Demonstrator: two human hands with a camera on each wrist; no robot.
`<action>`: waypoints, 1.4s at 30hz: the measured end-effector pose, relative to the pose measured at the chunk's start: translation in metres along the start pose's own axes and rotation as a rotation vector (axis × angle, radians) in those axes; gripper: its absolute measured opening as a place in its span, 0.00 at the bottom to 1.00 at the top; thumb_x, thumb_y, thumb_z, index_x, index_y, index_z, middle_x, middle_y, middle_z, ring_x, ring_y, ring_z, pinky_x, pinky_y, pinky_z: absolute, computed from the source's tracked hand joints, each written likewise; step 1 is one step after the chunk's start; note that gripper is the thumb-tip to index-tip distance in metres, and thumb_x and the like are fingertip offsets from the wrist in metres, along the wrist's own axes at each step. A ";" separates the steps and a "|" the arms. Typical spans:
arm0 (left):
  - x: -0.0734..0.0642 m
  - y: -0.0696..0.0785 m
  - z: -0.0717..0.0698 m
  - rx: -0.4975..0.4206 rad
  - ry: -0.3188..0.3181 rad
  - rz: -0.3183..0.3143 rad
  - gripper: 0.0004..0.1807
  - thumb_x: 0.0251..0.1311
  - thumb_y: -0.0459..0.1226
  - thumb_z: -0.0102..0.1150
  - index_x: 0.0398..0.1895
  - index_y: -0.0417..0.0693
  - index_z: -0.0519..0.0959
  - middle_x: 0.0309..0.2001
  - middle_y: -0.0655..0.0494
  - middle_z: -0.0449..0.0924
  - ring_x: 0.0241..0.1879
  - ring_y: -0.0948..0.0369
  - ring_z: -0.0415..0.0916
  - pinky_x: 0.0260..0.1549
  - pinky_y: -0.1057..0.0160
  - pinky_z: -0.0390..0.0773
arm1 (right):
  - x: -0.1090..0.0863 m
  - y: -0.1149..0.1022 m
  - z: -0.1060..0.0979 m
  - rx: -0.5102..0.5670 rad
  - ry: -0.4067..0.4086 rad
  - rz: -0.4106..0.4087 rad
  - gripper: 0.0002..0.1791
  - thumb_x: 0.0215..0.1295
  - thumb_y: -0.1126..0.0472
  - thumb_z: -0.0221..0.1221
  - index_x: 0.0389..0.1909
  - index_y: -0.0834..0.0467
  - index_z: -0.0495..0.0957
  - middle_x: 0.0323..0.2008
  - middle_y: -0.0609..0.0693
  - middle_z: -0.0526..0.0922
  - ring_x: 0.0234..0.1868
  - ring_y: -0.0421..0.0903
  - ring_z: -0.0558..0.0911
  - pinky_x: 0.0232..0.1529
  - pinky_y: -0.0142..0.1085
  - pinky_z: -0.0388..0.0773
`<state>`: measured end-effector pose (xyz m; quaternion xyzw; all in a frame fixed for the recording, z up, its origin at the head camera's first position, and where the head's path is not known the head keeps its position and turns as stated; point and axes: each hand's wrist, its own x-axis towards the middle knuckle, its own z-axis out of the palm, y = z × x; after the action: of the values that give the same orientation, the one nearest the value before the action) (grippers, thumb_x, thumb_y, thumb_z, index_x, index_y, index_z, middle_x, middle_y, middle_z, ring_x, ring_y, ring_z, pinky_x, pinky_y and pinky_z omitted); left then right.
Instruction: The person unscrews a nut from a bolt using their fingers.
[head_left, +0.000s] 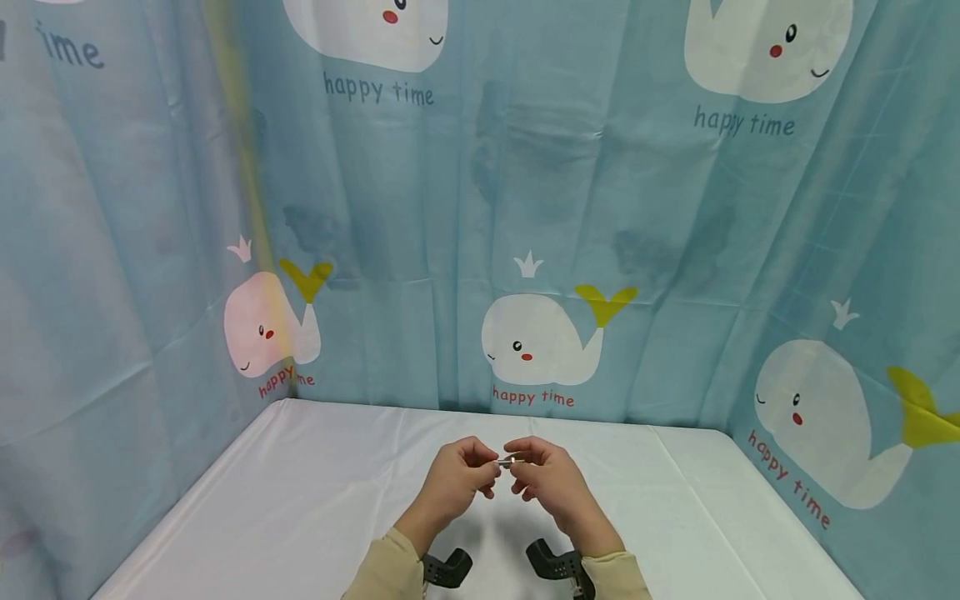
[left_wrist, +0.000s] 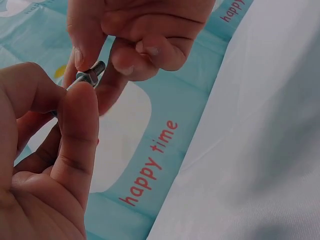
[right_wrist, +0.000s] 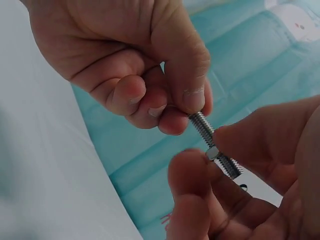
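Over the white table, both hands meet at a threaded metal bolt [right_wrist: 201, 125] with a hex nut [right_wrist: 212, 153] on its thread. My left hand [head_left: 453, 479] pinches one end of the bolt between thumb and fingers, which hide that end. My right hand [head_left: 551, 479] has thumb and forefinger on either side of the nut, pinching it. Past the nut, the bolt's bare threaded tip [left_wrist: 100, 66] sticks out toward the right palm. The other fingers of both hands are curled in loosely.
A white cloth covers the table [head_left: 300, 500]. A light blue curtain [head_left: 405, 208] with printed whales hangs behind it and along both sides. Each wrist wears a black camera mount, the left mount [head_left: 447, 568] and the right mount [head_left: 553, 562], below beige sleeves.
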<state>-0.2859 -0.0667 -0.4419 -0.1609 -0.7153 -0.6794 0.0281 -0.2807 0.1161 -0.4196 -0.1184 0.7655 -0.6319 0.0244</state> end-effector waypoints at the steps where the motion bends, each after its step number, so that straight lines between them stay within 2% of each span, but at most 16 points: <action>1: 0.000 0.000 0.000 0.000 0.000 0.000 0.03 0.60 0.31 0.63 0.36 0.41 0.81 0.30 0.48 0.80 0.28 0.53 0.79 0.30 0.57 0.84 | 0.000 0.000 0.000 0.001 -0.002 0.004 0.16 0.68 0.61 0.60 0.53 0.61 0.80 0.41 0.56 0.84 0.28 0.50 0.81 0.28 0.38 0.79; 3: 0.000 0.001 0.000 0.002 0.001 0.000 0.03 0.60 0.31 0.63 0.36 0.41 0.80 0.30 0.48 0.80 0.27 0.53 0.79 0.30 0.57 0.84 | 0.000 0.000 0.000 0.001 0.003 0.017 0.16 0.70 0.57 0.59 0.53 0.61 0.80 0.39 0.56 0.84 0.27 0.49 0.81 0.28 0.38 0.79; 6: 0.000 0.001 0.000 0.007 0.003 -0.001 0.03 0.61 0.31 0.63 0.36 0.41 0.81 0.30 0.48 0.80 0.27 0.53 0.79 0.30 0.57 0.84 | 0.000 0.000 0.000 -0.013 0.027 0.038 0.17 0.72 0.52 0.58 0.47 0.62 0.82 0.32 0.55 0.84 0.24 0.47 0.79 0.26 0.37 0.78; 9: 0.000 0.001 0.000 0.008 0.005 -0.004 0.03 0.61 0.31 0.63 0.36 0.42 0.81 0.30 0.48 0.80 0.26 0.54 0.79 0.30 0.57 0.84 | -0.001 -0.001 0.001 -0.028 0.049 0.033 0.16 0.72 0.52 0.57 0.42 0.62 0.83 0.28 0.55 0.83 0.23 0.46 0.78 0.25 0.36 0.77; 13: -0.001 0.000 0.000 0.004 0.008 -0.008 0.03 0.60 0.31 0.64 0.36 0.41 0.81 0.30 0.48 0.80 0.26 0.54 0.79 0.30 0.57 0.84 | -0.001 -0.001 0.001 -0.015 0.038 0.017 0.12 0.70 0.58 0.59 0.45 0.62 0.83 0.34 0.56 0.84 0.26 0.48 0.80 0.27 0.36 0.77; 17: -0.001 0.001 -0.001 0.000 0.010 -0.001 0.03 0.61 0.30 0.64 0.36 0.39 0.81 0.30 0.48 0.80 0.27 0.52 0.79 0.30 0.57 0.84 | -0.001 -0.001 0.001 0.009 0.011 0.029 0.15 0.68 0.60 0.60 0.51 0.63 0.81 0.41 0.58 0.84 0.28 0.49 0.81 0.28 0.37 0.78; 22: -0.001 0.001 -0.001 -0.002 0.009 -0.002 0.03 0.61 0.30 0.63 0.36 0.41 0.81 0.30 0.48 0.80 0.27 0.53 0.79 0.30 0.57 0.84 | -0.001 -0.001 0.001 0.001 0.009 0.059 0.18 0.73 0.52 0.56 0.46 0.63 0.82 0.31 0.55 0.84 0.23 0.47 0.80 0.26 0.36 0.78; 24: -0.001 0.001 0.000 -0.004 0.008 -0.006 0.02 0.61 0.30 0.63 0.36 0.41 0.81 0.30 0.48 0.80 0.26 0.54 0.79 0.30 0.57 0.84 | -0.001 -0.001 0.001 -0.002 0.016 0.053 0.17 0.73 0.52 0.56 0.43 0.63 0.82 0.27 0.55 0.83 0.22 0.46 0.78 0.25 0.36 0.77; 28: 0.000 0.000 0.000 -0.008 0.004 -0.009 0.02 0.61 0.30 0.63 0.36 0.41 0.81 0.29 0.48 0.80 0.26 0.55 0.78 0.30 0.57 0.84 | -0.002 -0.002 0.001 0.010 0.017 0.034 0.13 0.71 0.58 0.58 0.45 0.63 0.81 0.32 0.57 0.83 0.25 0.47 0.79 0.26 0.36 0.77; 32: 0.000 0.000 0.000 -0.012 0.005 -0.006 0.03 0.60 0.30 0.64 0.36 0.41 0.81 0.29 0.48 0.80 0.26 0.55 0.79 0.29 0.57 0.84 | -0.002 -0.002 0.000 0.031 0.005 0.034 0.15 0.68 0.60 0.59 0.51 0.62 0.80 0.40 0.58 0.84 0.27 0.50 0.81 0.28 0.37 0.79; 34: -0.001 0.001 0.000 -0.016 0.007 -0.003 0.03 0.60 0.30 0.64 0.36 0.40 0.81 0.29 0.48 0.80 0.26 0.55 0.78 0.29 0.58 0.84 | -0.002 -0.003 0.000 0.029 0.001 0.040 0.15 0.70 0.57 0.58 0.51 0.62 0.80 0.39 0.57 0.84 0.27 0.49 0.82 0.27 0.37 0.79; 37: -0.001 0.002 0.000 -0.018 0.009 -0.001 0.04 0.60 0.30 0.64 0.37 0.39 0.81 0.29 0.48 0.80 0.26 0.56 0.78 0.29 0.58 0.84 | -0.003 -0.002 0.000 0.012 0.000 0.046 0.18 0.73 0.52 0.57 0.46 0.64 0.81 0.31 0.55 0.84 0.24 0.48 0.80 0.26 0.37 0.79; 40: -0.001 0.002 0.001 -0.022 0.010 -0.003 0.04 0.60 0.30 0.64 0.37 0.39 0.81 0.29 0.48 0.79 0.26 0.56 0.78 0.29 0.59 0.84 | -0.003 -0.001 0.001 0.007 0.003 0.041 0.17 0.74 0.53 0.56 0.43 0.64 0.82 0.27 0.54 0.82 0.23 0.46 0.79 0.25 0.36 0.77; 42: -0.001 0.003 0.001 -0.019 0.010 -0.004 0.04 0.60 0.30 0.64 0.37 0.39 0.81 0.29 0.49 0.79 0.26 0.56 0.78 0.29 0.59 0.84 | -0.002 -0.001 0.000 0.011 0.005 0.036 0.15 0.73 0.55 0.56 0.44 0.64 0.81 0.29 0.55 0.82 0.24 0.46 0.79 0.26 0.36 0.77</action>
<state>-0.2840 -0.0664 -0.4396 -0.1565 -0.7090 -0.6870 0.0288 -0.2787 0.1158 -0.4186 -0.1027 0.7641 -0.6360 0.0343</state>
